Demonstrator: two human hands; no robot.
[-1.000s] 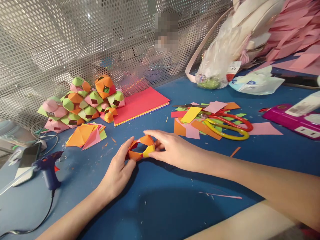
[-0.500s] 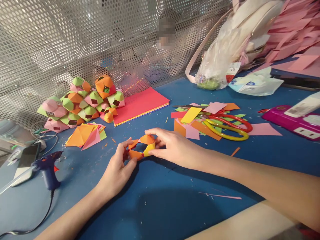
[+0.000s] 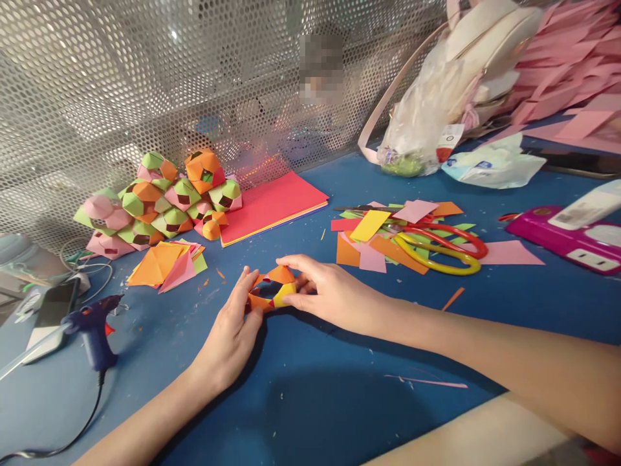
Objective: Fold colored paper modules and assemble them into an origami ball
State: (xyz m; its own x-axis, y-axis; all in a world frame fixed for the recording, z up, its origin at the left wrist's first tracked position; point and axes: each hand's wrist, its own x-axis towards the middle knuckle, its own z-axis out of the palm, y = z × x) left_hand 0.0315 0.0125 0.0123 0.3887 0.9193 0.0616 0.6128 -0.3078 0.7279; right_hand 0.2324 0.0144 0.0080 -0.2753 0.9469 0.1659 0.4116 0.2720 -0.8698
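Between my two hands is a small folded-paper piece (image 3: 280, 274) in orange, yellow and red, with an opening through its middle. My left hand (image 3: 233, 330) grips its left side, thumb low and fingers behind. On the right side, my right hand (image 3: 330, 291) pinches it, index finger on top and thumb by the yellow part. Some fingertips are hidden behind the paper. Left of and beyond my hands lies a small pile of orange, pink and green paper pieces (image 3: 154, 264). Behind that, several finished-looking folded paper balls (image 3: 148, 200) are stacked against the mesh.
A blue glue gun (image 3: 97, 333) and a phone (image 3: 53, 317) lie at left. Red paper sheets (image 3: 279, 204) sit at the back. Scissors with red and yellow handles (image 3: 436, 252) rest on paper scraps (image 3: 371, 259). A purple power strip (image 3: 557, 233) is at right; a perforated metal screen (image 3: 145, 84) stands behind.
The folded-paper piece has shifted slightly left and down with my right hand. The fingers of my left hand have straightened along its left side.
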